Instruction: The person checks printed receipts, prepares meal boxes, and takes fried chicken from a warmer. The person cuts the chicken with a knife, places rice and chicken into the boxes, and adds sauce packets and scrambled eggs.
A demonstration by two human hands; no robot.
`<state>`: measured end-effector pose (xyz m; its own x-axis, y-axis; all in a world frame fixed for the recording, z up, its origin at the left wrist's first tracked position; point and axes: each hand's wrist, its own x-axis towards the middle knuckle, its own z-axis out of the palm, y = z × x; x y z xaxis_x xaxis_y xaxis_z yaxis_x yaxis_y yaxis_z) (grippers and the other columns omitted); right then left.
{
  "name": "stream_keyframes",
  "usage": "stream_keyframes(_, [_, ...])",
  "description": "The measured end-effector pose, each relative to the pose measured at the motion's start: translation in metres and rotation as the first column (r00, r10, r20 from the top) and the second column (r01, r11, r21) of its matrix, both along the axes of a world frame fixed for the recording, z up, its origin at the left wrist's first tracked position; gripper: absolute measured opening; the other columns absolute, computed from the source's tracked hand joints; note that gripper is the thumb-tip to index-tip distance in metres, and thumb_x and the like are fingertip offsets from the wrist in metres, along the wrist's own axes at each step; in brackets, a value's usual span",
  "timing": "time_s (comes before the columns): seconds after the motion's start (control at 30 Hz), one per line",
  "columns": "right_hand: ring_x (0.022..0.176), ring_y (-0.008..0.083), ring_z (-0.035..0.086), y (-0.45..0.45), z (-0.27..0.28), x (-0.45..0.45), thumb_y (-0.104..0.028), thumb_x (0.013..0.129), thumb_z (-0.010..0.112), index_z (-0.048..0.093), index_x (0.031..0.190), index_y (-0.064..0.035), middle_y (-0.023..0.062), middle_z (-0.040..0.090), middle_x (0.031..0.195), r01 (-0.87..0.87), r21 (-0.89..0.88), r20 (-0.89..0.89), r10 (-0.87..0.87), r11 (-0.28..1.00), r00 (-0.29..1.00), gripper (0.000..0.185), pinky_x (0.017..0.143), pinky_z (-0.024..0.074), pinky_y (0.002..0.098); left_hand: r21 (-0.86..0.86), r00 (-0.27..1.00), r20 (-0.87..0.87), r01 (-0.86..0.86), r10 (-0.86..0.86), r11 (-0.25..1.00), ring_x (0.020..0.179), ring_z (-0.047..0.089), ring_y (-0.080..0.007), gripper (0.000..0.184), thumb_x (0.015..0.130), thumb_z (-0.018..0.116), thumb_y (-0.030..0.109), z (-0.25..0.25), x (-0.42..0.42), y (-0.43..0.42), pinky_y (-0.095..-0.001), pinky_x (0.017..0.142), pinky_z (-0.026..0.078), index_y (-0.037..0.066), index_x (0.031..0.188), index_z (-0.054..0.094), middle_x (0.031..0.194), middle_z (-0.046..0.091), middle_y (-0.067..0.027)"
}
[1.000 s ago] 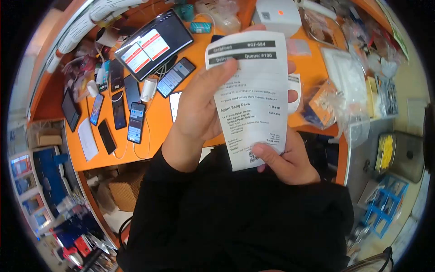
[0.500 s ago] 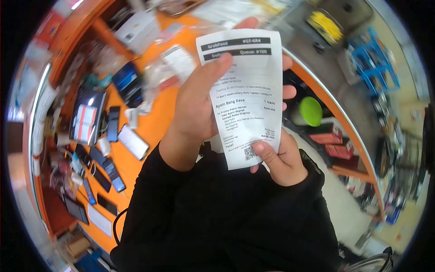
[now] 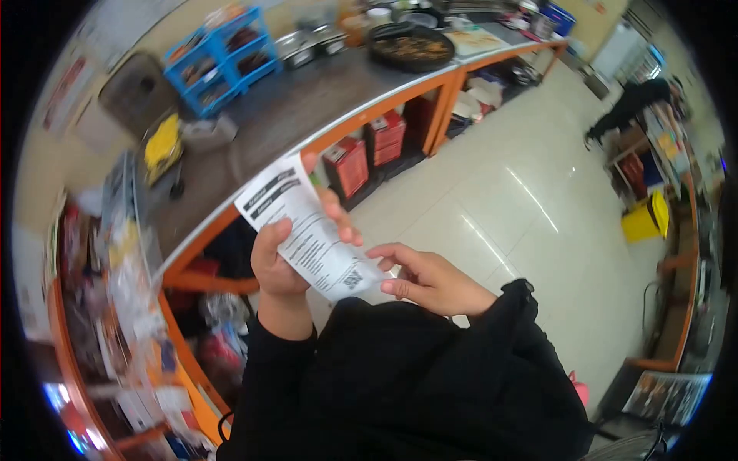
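Observation:
A long white printed receipt (image 3: 307,234) with black header bars and a QR code at its lower end is held tilted in front of my body. My left hand (image 3: 288,257) grips it, thumb across the front at the left edge and fingers showing past the right edge. At the lower right corner, my right hand (image 3: 434,280) has its thumb and fingers around the paper's end. Part of those fingers' contact is blurred.
A dark counter (image 3: 315,100) carries a blue rack (image 3: 223,65), a yellow item (image 3: 163,146) and a round black pan (image 3: 411,50). Red boxes (image 3: 347,165) stand underneath. Across the tiled floor (image 3: 492,207) are a yellow bin (image 3: 646,219) and a person in black (image 3: 634,104).
My view has swung right, from the orange desk to the dark counter and floor. The receipt has moved lower and left in view and tilts more. My right hand has shifted to its lower corner.

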<state>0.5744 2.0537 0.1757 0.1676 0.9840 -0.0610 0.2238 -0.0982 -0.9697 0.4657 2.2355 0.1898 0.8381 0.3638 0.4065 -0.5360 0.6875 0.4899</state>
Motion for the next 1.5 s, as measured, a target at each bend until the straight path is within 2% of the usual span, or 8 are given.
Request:
stream_keyframes(0.17, [0.078,0.0095,0.056,-0.022,-0.040,0.110,-0.017,0.091,0.059,0.044,0.131,-0.0083,0.0040,0.058,0.106,0.305,-0.098,-0.151,-0.317,0.947,0.936,0.043,0.071,0.0454,0.0246,0.171,0.835,-0.545,0.204,-0.080,0.964,0.087,0.064,-0.0245,0.058,0.086,0.054,0.027,-0.051,0.115,0.024,-0.0381,0.079,0.053,-0.002,0.133,0.037,0.099,0.060,-0.0154])
stream_keyframes(0.3, [0.085,0.0136,0.057,-0.020,-0.052,0.206,-0.013,0.085,0.066,0.051,0.124,-0.0090,0.0057,0.058,0.106,0.552,0.158,0.066,-0.567,0.819,0.821,0.042,0.075,0.0452,0.0267,0.483,0.578,-0.809,0.756,-0.105,0.441,0.100,0.058,-0.0165,0.041,0.094,0.049,0.022,-0.080,0.239,0.018,-0.0298,0.089,0.045,-0.003,0.126,0.044,0.110,0.059,-0.0107])
stream_keyframes(0.67, [0.072,0.0186,0.062,-0.074,-0.065,0.461,0.001,0.078,0.065,0.066,0.081,0.0000,0.0088,0.065,0.076,0.908,0.274,0.131,-0.947,0.318,0.292,0.003,0.071,0.0478,0.0277,0.741,0.578,-0.642,0.636,-0.505,-0.214,0.111,0.051,-0.0238,0.066,0.095,0.052,0.034,-0.097,0.598,-0.030,-0.0335,0.096,0.039,0.003,0.144,0.021,0.126,0.047,-0.0175])
stream_keyframes(0.8, [0.071,0.0145,0.061,-0.135,-0.092,0.557,0.000,0.078,0.066,0.066,0.080,0.0023,0.0087,0.066,0.076,0.964,0.255,0.062,-0.996,0.075,0.061,0.003,0.068,0.0475,0.0260,0.938,0.839,-0.294,0.346,-0.458,0.030,0.114,0.051,-0.0256,0.080,0.084,0.068,0.030,-0.053,0.714,-0.037,-0.0366,0.095,0.039,0.002,0.144,0.023,0.138,0.039,-0.0170])
stream_keyframes(0.9, [0.071,0.0133,0.060,-0.165,-0.095,0.659,0.000,0.076,0.067,0.066,0.082,0.0028,0.0083,0.066,0.076,0.972,0.222,-0.005,-0.997,0.074,0.077,0.006,0.068,0.0473,0.0258,0.932,0.630,-0.310,0.349,-0.712,-0.097,0.099,0.053,-0.0258,0.074,0.078,0.074,0.022,0.019,0.792,-0.010,-0.0348,0.085,0.044,0.001,0.138,0.037,0.112,0.052,-0.0144])
stream_keyframes(1.07, [0.069,0.0119,0.059,-0.142,-0.059,0.852,-0.005,0.079,0.068,0.066,0.086,0.0030,0.0079,0.066,0.075,0.849,0.304,0.199,-0.900,0.432,0.387,0.011,0.066,0.0466,0.0247,0.999,0.197,-0.038,-0.024,-0.980,-0.044,0.077,0.057,-0.0235,0.033,0.090,0.058,0.012,0.085,0.884,0.002,-0.0353,0.069,0.047,0.007,0.123,0.058,0.089,0.057,-0.0091])
stream_keyframes(1.27, [0.070,0.0066,0.056,-0.070,0.029,1.051,-0.015,0.087,0.064,0.067,0.093,0.0017,0.0015,0.064,0.075,0.711,0.352,0.064,-0.773,0.609,0.631,0.017,0.062,0.0454,0.0226,0.960,0.355,0.209,0.101,-0.911,0.260,0.070,0.056,-0.0206,0.020,0.092,0.049,0.011,0.084,0.990,-0.003,-0.0318,0.056,0.042,0.007,0.091,0.068,0.079,0.055,-0.0043])
stream_keyframes(1.5, [0.069,0.0051,0.058,-0.009,0.106,1.198,-0.015,0.086,0.066,0.068,0.095,0.0013,0.0015,0.066,0.078,0.489,0.476,0.022,-0.565,0.731,0.825,0.018,0.061,0.0452,0.0202,0.836,0.405,0.353,0.269,-0.844,0.479,0.067,0.055,-0.0236,0.015,0.093,0.052,0.015,0.049,1.136,0.087,-0.0401,0.067,0.046,0.007,0.103,0.059,0.074,0.050,-0.0073])
